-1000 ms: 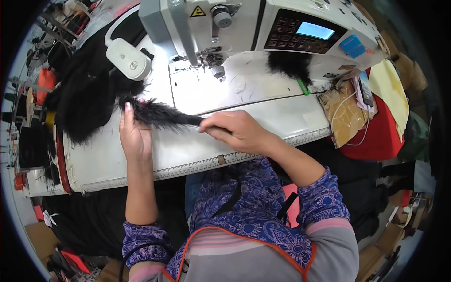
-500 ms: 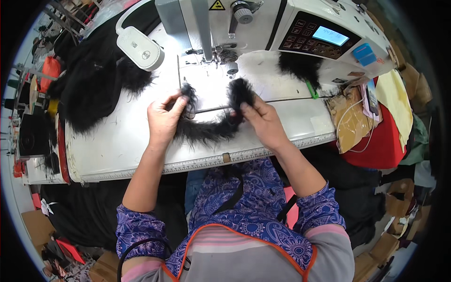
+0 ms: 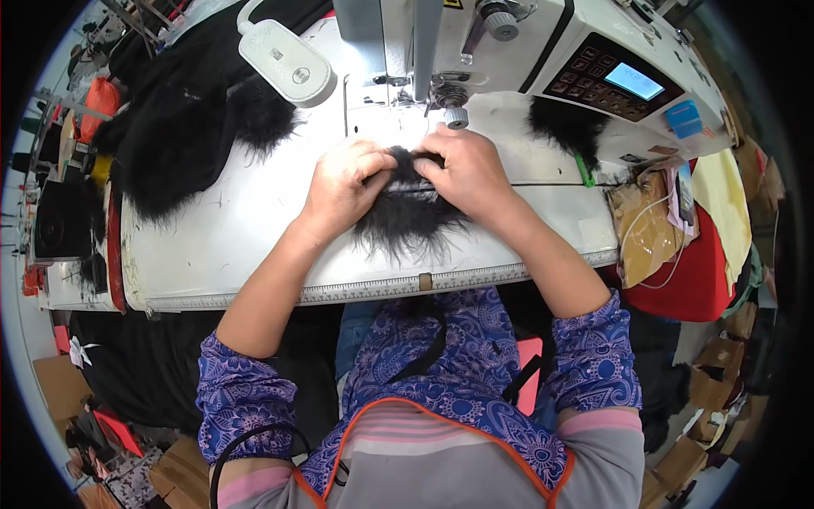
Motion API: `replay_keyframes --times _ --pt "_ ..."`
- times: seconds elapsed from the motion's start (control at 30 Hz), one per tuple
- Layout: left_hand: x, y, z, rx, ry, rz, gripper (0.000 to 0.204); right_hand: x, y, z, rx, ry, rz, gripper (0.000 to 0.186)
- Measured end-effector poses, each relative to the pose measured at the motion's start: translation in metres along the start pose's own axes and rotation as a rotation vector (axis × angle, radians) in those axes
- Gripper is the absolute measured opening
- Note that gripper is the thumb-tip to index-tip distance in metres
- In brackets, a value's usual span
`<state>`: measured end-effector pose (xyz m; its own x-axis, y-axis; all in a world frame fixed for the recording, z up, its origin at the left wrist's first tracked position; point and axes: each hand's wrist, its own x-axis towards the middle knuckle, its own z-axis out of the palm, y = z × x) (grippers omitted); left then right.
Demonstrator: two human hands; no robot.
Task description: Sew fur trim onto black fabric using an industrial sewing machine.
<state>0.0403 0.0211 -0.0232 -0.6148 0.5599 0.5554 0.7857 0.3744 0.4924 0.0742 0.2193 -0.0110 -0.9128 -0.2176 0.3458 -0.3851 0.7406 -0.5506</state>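
A strip of black fluffy fur trim (image 3: 409,222) hangs in a loop between my hands, on the white bed of a sewing machine (image 3: 475,68). My left hand (image 3: 349,182) pinches one end of it, and my right hand (image 3: 465,170) pinches the other. Both ends meet between my fingertips, just in front of the presser foot and needle area. The fingertips and the fur edges are partly hidden by the fur itself. The lower part of the loop rests on the table toward me.
Black fur-edged garments (image 3: 170,144) are heaped at left, under a white lamp head (image 3: 288,64). On the right lie another black fur piece (image 3: 564,123), a green tool (image 3: 584,170), a brown package (image 3: 642,225) and red cloth (image 3: 678,271). A measuring tape (image 3: 365,292) runs along the front edge.
My hands have come together and moved up toward the needle area, bringing the two separated ends of the fur trim side by side. The whole view has shifted slightly.
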Motion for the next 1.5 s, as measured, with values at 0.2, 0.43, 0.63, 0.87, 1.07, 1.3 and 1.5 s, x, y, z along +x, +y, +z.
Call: replay_keyframes --times 0.2,0.43,0.63,0.87,1.07,1.3,1.5 --pt "0.005 0.001 0.004 -0.037 0.006 -0.121 0.012 0.0 0.003 -0.002 0.049 0.018 -0.143 0.018" --pt "0.009 -0.003 0.004 -0.116 -0.041 -0.244 0.013 0.001 0.006 0.003 0.012 0.037 -0.104 0.018" --pt "0.009 -0.003 0.004 -0.153 -0.041 -0.267 0.013 0.0 0.008 0.005 0.067 0.064 -0.062 0.017" --pt "0.027 -0.009 0.007 -0.117 -0.041 -0.438 0.011 0.014 0.019 0.004 -0.014 0.117 -0.02 0.022" --pt "0.034 -0.018 0.017 -0.109 0.094 -0.442 0.012 0.026 0.029 0.012 -0.043 0.067 0.109 0.024" --pt "0.038 -0.026 0.016 -0.054 0.1 -0.382 0.011 0.033 0.029 0.013 0.035 0.113 0.073 0.024" --pt "0.04 -0.028 0.017 -0.055 0.067 -0.434 0.01 0.034 0.029 0.01 0.065 0.163 -0.019 0.024"
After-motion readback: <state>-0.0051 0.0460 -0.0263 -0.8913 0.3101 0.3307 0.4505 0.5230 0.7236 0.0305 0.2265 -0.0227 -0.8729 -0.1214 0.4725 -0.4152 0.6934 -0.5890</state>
